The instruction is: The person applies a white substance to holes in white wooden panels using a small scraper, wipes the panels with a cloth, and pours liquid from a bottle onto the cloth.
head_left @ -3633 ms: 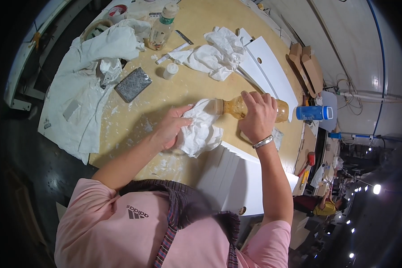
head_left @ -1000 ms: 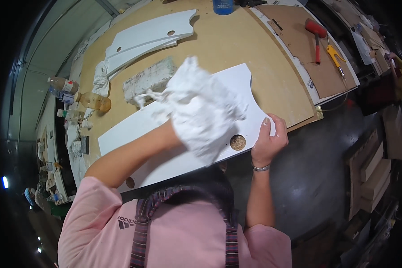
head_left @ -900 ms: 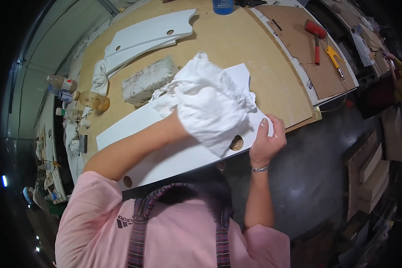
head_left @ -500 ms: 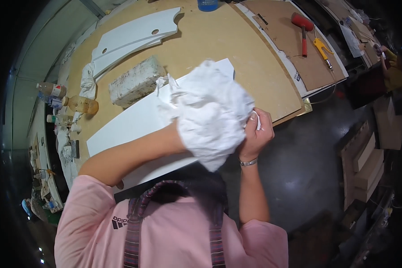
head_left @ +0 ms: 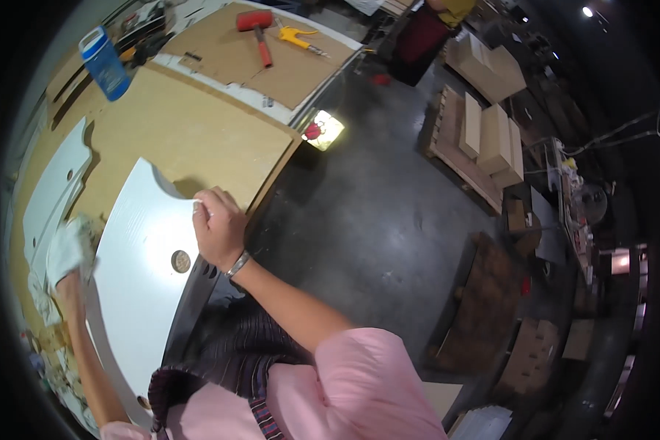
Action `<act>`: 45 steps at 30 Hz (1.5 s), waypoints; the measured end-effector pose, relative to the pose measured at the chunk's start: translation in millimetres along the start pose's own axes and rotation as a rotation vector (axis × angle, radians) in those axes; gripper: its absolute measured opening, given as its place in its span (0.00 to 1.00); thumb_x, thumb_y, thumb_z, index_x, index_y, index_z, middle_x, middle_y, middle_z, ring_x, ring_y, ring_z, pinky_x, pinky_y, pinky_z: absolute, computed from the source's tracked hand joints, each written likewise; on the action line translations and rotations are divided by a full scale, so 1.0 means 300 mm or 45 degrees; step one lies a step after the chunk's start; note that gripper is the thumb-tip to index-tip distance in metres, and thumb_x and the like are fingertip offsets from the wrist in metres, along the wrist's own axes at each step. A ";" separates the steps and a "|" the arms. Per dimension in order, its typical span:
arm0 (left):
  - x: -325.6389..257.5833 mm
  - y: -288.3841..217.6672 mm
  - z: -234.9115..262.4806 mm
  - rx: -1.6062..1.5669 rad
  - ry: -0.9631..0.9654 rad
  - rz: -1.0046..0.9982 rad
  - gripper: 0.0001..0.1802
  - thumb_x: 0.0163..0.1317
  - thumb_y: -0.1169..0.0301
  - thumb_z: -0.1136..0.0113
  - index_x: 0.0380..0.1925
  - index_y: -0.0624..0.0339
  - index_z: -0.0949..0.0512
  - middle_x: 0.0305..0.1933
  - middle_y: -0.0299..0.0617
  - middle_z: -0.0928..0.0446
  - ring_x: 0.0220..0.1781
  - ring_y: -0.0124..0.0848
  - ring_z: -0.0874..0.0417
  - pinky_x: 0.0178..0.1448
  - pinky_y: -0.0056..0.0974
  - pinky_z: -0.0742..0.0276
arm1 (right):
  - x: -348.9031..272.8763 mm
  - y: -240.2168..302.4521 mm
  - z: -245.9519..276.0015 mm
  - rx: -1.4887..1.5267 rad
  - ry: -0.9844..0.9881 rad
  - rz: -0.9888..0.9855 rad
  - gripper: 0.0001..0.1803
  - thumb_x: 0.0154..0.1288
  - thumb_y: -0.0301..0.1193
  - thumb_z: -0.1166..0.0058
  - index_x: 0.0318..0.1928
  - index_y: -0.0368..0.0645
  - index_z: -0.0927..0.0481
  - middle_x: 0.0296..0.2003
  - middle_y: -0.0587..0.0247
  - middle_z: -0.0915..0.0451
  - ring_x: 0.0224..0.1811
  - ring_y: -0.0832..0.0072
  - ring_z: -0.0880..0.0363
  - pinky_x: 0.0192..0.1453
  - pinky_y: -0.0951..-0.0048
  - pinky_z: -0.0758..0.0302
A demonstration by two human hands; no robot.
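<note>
The white panel (head_left: 136, 279) lies flat on the tan tabletop (head_left: 191, 132), its near long edge running along the tabletop's front edge and its curved upper end pointing toward the far side; a small round hole (head_left: 180, 261) shows in its face just beside the right hand. The right hand (head_left: 218, 227) rests on the panel's edge near that curved end, fingers (head_left: 207, 209) curled down and closed onto the edge with a scrap of white material pinched at the fingertips; by the look of it, this hand steadies the panel so it does not slide. The left hand (head_left: 67, 282) is at the panel's far side, closed around a bunched white cloth (head_left: 67, 246) that it presses against the surface near the panel's left edge; the fingers themselves are largely hidden under the cloth, so their exact spread cannot be told. A second white shaped panel (head_left: 51, 191) lies further left on the tabletop. At the far end stand a blue cylindrical container (head_left: 105, 64), and, on a brown board (head_left: 235, 59), a red-headed mallet (head_left: 255, 26) and a yellow hand tool (head_left: 298, 37). To the right, the dark concrete floor (head_left: 389, 205) carries stacked boxes on a pallet (head_left: 484, 125).
</note>
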State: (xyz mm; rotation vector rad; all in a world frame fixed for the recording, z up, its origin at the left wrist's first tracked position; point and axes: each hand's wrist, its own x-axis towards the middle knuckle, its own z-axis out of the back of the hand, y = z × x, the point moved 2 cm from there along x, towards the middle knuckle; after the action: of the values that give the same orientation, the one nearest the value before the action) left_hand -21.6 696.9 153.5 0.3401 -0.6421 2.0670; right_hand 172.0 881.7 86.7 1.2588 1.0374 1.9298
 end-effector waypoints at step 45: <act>-0.413 0.861 0.693 0.369 -0.219 0.448 0.24 0.63 0.49 0.44 0.47 0.56 0.17 0.51 0.47 0.18 0.51 0.46 0.18 0.56 0.41 0.25 | 0.032 -0.226 -0.034 0.150 0.089 -0.007 0.15 0.66 0.25 0.58 0.44 0.29 0.20 0.38 0.56 0.18 0.39 0.69 0.21 0.47 0.67 0.25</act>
State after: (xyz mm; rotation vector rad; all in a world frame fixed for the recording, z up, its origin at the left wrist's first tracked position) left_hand -172.7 378.5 186.6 0.6123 -0.5312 2.4954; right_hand 163.7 921.2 30.3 1.2581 1.2038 1.9453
